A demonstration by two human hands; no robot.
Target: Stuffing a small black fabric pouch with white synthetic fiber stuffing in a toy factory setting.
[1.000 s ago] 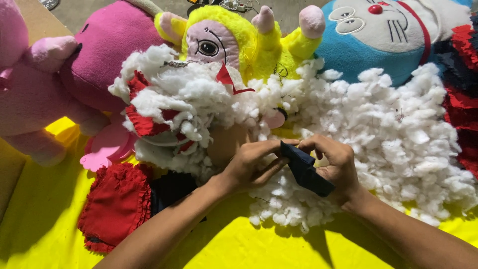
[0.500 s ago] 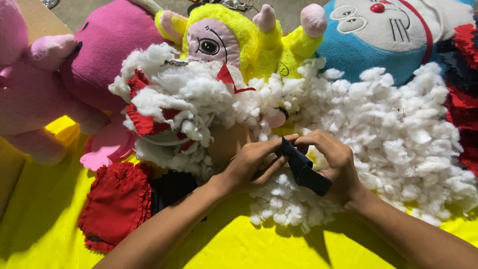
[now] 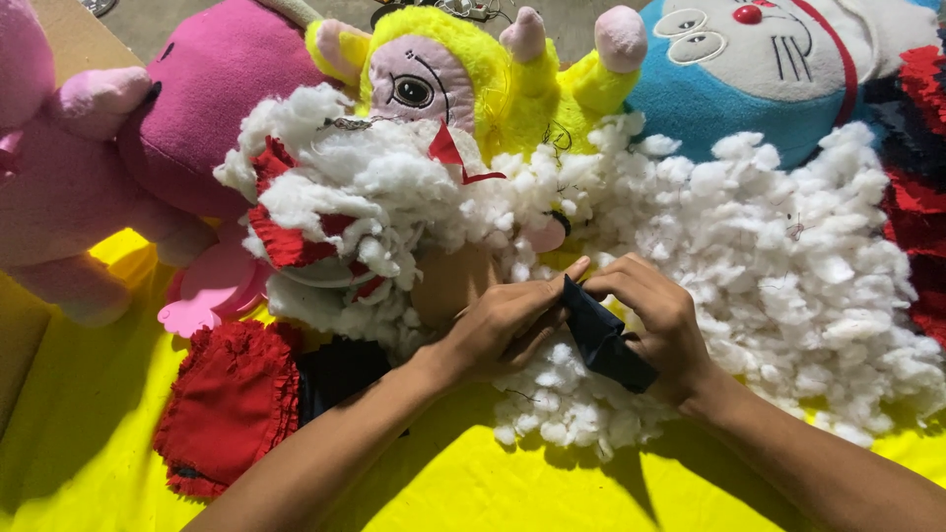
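We work over a bright yellow cloth (image 3: pixel 118 463) that covers the counter; at the far left edge a strip of brown board (image 3: pixel 20 345) shows beside it, and along the top a bit of grey floor (image 3: pixel 158 20) is visible. Across the middle and right lies a wide heap of white stuffing (image 3: pixel 788 286), loose and clumpy, reaching from the plush toys down to our wrists. Behind it sits a blue and white plush cat (image 3: pixel 749 79) at the top right, a pink plush toy (image 3: pixel 148 128) at the left, and a yellow plush with a pale face (image 3: pixel 443 79) between them. A half-stuffed doll in red fabric (image 3: pixel 296 236) lies in the fluff at the centre left, and a red frilled cloth (image 3: pixel 227 404) lies flat below it on the yellow cloth, touching a dark piece. At the right edge a red and dark frilled fabric (image 3: pixel 921 177) runs down the frame

Our left hand (image 3: pixel 503 330) is closed, its fingers pinching the upper end of a small dark cloth piece (image 3: pixel 603 340). Our right hand (image 3: pixel 660 325) curls around the same piece from the other side, gripping it. The dark piece sits between both hands, just above the near edge of the stuffing
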